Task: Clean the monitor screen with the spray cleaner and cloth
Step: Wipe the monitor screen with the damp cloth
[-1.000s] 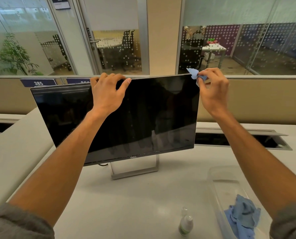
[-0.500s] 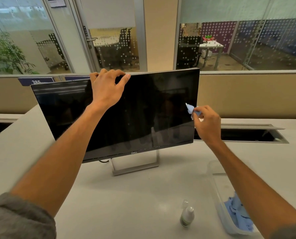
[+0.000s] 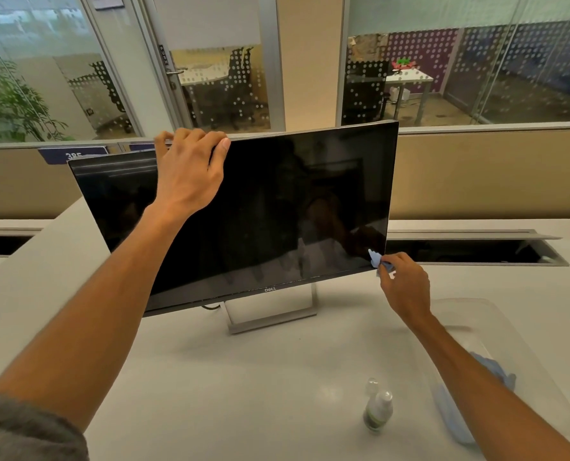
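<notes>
Both hands work: right hand (image 3: 406, 287) pinches cloth (image 3: 378, 261) against monitor (image 3: 277, 211).

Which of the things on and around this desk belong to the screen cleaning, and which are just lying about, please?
Part of the job:
Dell monitor, steadied at its top edge by the left hand
small blue cloth, pinched by the right hand at the screen's lower right corner
spray bottle

Just lying about:
clear plastic tray
blue cloths in it
</notes>
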The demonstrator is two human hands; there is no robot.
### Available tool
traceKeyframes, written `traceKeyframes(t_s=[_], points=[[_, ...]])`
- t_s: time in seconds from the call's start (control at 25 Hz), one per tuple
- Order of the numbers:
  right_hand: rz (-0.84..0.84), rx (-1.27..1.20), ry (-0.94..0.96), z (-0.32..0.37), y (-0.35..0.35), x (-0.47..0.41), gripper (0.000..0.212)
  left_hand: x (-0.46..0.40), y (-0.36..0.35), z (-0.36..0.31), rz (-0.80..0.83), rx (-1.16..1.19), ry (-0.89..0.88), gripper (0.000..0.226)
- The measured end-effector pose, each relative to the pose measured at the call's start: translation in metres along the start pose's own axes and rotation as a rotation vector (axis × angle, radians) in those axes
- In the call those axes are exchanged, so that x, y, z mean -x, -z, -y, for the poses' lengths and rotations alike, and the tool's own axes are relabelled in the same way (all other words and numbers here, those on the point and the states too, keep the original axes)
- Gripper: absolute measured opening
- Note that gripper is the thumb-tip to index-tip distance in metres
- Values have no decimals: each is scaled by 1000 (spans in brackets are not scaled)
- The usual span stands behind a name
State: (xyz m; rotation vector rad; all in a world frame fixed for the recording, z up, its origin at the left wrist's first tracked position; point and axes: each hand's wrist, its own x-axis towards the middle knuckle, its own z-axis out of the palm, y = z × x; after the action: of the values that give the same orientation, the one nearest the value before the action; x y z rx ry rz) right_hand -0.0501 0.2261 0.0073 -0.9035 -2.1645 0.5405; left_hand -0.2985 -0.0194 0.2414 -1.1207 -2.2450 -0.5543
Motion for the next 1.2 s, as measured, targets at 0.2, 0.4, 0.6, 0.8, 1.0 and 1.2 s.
traceKeyframes(t_s=[0.2,0.4,0.6,0.8,1.0,1.2], points=[[15,41,-1,8,7,-3,19,25,8,39,-142,-95,89,43],[35,-4,-50,15,1,5,25,76,7,72,-328,-57,275,60],[81,-37,-54,36,-5,8,24,115,-4,91,-383,267,546,76],[158,-11,-47,64,-20,17,23,152,-26,97,-157,467,654,61],[231,27,15,108,-38,34,22,180,-38,113,-119,445,620,51],[352,92,121,147,-53,46,25,190,-37,119,-131,462,603,43]])
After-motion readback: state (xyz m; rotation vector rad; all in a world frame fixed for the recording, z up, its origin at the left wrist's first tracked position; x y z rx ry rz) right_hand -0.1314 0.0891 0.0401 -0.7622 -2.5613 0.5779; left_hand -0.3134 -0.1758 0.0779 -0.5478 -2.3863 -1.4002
